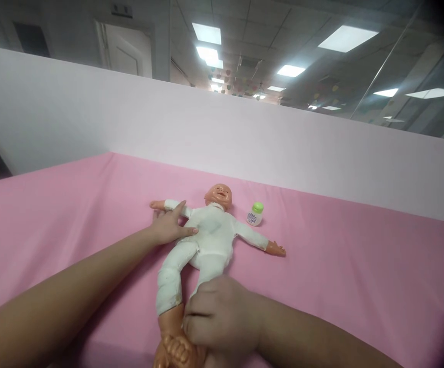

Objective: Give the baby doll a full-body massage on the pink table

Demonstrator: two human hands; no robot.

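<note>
A baby doll [215, 230] with a white cloth body and hard plastic head, hands and feet lies on its back on a pink sheet, head toward the wall. My left hand [168, 225] rests at the doll's side, fingers spread, index finger on its sleeve and thumb on its torso. Lower down, the fingers of my right hand [222, 317] are curled round one of the doll's legs, hiding the lower part of it. The doll's feet lie close together at the bottom edge. Beside its head stands a small clear bottle [254, 217] with a green cap.
The pink sheet [340, 245] covers the surface under the doll, with some folds. A low white wall [206, 128] borders it at the back and left. Above the wall are glass, a door [128, 51] and lit ceiling panels.
</note>
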